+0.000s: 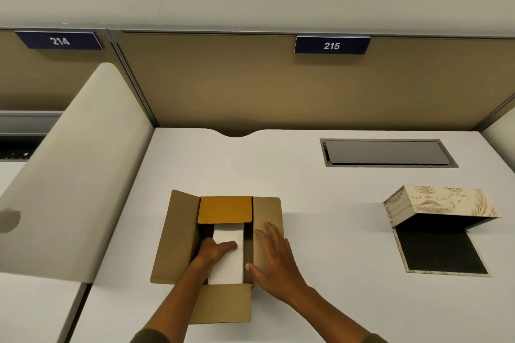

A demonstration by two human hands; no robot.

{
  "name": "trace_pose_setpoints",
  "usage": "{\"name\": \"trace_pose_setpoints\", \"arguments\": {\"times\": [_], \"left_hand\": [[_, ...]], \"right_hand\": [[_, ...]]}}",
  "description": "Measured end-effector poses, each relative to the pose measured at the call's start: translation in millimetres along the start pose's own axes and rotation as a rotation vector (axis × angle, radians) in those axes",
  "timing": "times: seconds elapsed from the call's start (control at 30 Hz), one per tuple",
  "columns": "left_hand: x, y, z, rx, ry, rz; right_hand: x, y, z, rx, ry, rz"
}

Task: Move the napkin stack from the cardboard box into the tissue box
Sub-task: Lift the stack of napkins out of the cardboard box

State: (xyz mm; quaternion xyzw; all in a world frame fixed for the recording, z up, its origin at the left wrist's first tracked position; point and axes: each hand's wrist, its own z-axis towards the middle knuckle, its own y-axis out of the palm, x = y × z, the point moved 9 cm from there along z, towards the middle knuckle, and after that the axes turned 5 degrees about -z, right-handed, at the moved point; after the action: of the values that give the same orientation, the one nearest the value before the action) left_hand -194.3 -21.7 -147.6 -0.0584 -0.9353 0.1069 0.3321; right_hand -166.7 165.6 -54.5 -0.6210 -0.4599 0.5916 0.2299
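An open brown cardboard box (178, 234) sits on the white desk with its four flaps spread. Inside it lies a white napkin stack (229, 264). My left hand (213, 252) reaches into the box, its thumb lying on top of the stack and its fingers hidden down the stack's left side. My right hand (274, 257) rests flat with fingers spread on the box's right flap, holding nothing. The tissue box (434, 203), cream with an ornate pattern, stands at the right, tipped up with its dark inside facing me and its lid (440, 253) lying flat in front.
The white desk (320, 203) has a grey cable hatch (387, 152) at the back right. Tan partition walls with number plates 214 and 215 stand behind. A cream divider panel (69, 175) rises along the desk's left side.
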Motion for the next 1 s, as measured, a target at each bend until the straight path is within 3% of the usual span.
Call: {"name": "trace_pose_setpoints", "arguments": {"times": [0.57, 1.0], "left_hand": [[25, -2, -41, -0.174, 0.038, -0.215], [50, -1, -91, -0.425, 0.041, -0.408]], "right_hand": [[-1, -9, -2, -0.037, 0.034, 0.039], [-7, -19, -5, -0.029, 0.031, 0.004]]}}
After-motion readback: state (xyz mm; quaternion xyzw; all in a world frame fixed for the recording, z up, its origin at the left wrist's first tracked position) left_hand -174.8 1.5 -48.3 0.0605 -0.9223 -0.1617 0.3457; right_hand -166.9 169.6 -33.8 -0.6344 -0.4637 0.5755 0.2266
